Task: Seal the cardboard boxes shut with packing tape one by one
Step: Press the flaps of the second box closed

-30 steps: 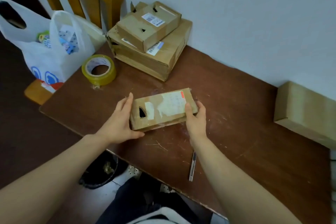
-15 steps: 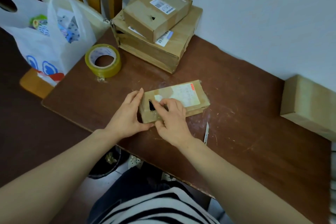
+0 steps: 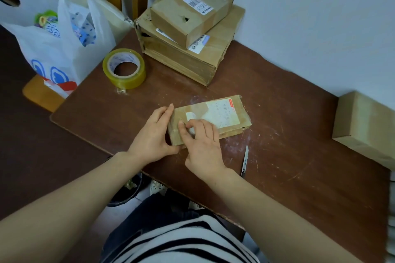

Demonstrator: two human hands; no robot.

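A small flat cardboard box with a white label lies on the brown table near its front edge. My left hand grips the box's left end, thumb under the near corner. My right hand rests on the box top, fingertips pressing down near the left end and covering the hole there. A yellowish roll of packing tape lies flat at the table's far left, apart from both hands. Two more boxes are stacked at the back: a small one on a larger one.
A slim utility knife lies on the table just right of my right wrist. Another cardboard box sits at the right edge by the wall. A white plastic bag rests on a wooden chair at the left.
My right hand moved from the box's right end to its top left, fingertips now covering the hole. The left hand stayed on the left end. The view shifted closer.
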